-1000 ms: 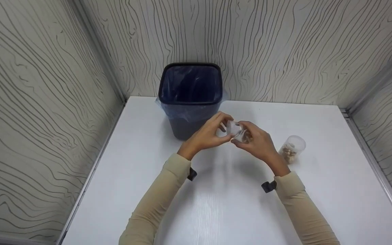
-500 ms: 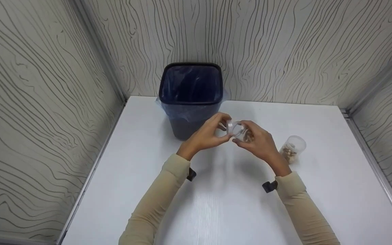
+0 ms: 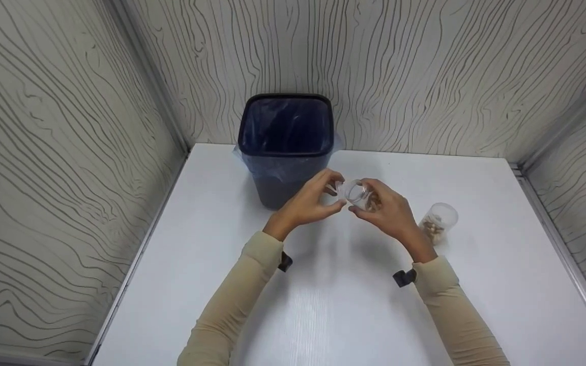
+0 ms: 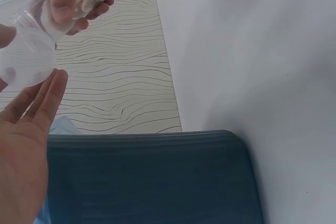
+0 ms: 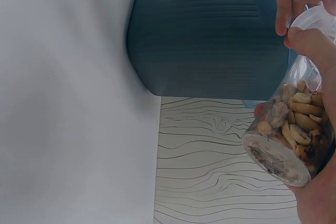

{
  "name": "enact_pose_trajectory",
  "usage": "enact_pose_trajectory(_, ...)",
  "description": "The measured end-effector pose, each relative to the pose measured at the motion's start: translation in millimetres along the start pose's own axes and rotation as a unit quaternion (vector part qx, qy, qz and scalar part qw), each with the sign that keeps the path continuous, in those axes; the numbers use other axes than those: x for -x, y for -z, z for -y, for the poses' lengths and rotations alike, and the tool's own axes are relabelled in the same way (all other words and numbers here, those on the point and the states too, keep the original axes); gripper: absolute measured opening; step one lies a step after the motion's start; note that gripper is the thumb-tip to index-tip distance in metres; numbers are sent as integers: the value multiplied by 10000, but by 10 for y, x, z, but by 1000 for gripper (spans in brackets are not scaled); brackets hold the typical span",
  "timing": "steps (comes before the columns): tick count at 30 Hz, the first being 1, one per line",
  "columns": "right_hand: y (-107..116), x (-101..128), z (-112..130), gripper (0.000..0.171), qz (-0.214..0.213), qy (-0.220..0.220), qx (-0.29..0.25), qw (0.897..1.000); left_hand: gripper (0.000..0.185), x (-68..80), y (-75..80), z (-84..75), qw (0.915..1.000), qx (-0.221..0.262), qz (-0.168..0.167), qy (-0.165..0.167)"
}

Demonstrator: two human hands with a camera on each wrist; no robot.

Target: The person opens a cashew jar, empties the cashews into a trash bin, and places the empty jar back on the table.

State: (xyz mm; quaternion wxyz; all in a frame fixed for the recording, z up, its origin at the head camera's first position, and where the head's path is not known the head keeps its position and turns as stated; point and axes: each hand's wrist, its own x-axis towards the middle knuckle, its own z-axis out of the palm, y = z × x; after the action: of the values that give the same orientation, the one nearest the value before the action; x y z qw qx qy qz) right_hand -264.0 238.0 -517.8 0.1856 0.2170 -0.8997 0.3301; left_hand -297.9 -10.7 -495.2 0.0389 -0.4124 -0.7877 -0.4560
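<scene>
My right hand [image 3: 387,211] grips a clear plastic jar [image 3: 358,194], held tilted above the table with its mouth toward my left hand. Tan and brown nut-like pieces [image 5: 299,116] fill its lower part in the right wrist view. Between the fingertips and thumb of my left hand [image 3: 308,203] is a clear round lid [image 4: 29,59], right beside the jar's mouth. Whether lid and rim still touch is hard to tell. A second clear jar [image 3: 438,219], partly filled with similar pieces, stands on the table right of my right wrist.
Behind my left hand stands a dark bin [image 3: 285,173] lined with a bluish bag [image 3: 242,157]. The white table [image 3: 303,315] is bounded by wood-grain patterned walls [image 3: 374,76] at the back and sides.
The lid in my left hand has shifted slightly left from the jar, and the jar's round mouth shows more plainly. My right hand has tilted the jar a little. The second jar stays put.
</scene>
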Motion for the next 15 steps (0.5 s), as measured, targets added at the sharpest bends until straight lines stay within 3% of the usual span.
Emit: enact_pose_trajectory(15,37,-7,-9,64,-11,58,52,10000,45,24,-12,6,9997,-190,-33,138)
